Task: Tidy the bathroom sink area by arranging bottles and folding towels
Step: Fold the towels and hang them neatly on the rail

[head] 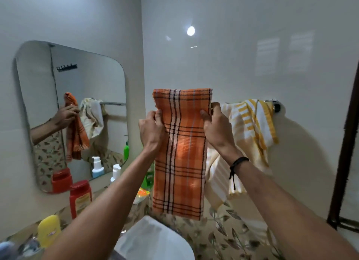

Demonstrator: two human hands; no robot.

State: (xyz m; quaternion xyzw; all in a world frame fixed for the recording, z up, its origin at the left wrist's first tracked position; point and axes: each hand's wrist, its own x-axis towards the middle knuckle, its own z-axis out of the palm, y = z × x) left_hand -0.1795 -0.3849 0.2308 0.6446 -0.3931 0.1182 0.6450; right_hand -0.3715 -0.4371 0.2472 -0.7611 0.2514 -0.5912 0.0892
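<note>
An orange plaid towel, folded into a long strip, hangs down the middle of the view in front of the wall. My left hand grips its left edge near the top and my right hand grips its right edge at the same height. A yellow and white striped towel hangs bunched over the wall rail just right of my right hand. On the ledge at lower left stand a red bottle, a yellow bottle and a white bottle.
A mirror on the left wall reflects my arm, both towels and the bottles. The white sink lies below my arms. A green bottle and an orange packet stand behind my left forearm. A dark door frame runs down the right edge.
</note>
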